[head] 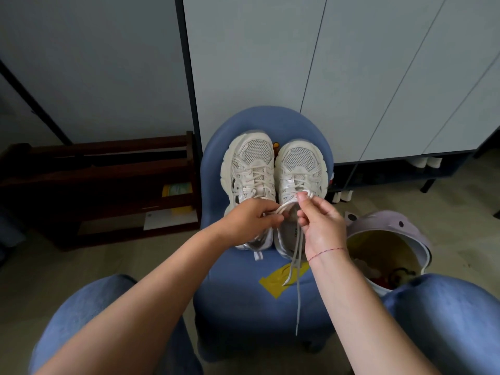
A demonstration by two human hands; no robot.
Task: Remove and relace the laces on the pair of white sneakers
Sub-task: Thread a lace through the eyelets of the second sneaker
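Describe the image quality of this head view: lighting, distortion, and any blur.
Head view: dim, flat indoor light with a cool cast; the wooden rack at left sinks into shadow. Wide-angle distortion bends the cabinet edges and stretches the forearms. The white sneakers and both hands, left hand and right hand, are fairly sharp; a faint sheen shows on the heels.

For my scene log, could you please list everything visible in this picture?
sneakers: two, white, side by side on the chair seat, toes away
lace: one, white, loose ends trailing off the right-hand sneaker over the seat
chair: one, blue, centre, yellow patch on seat
shoe rack: one, dark brown wood, left
cabinet: one, pale grey, behind chair
bin: one, lilac, right, open
jeans: blue, both knees, bottom corners
left hand: grip on a lace loop
right hand: grip on the lace
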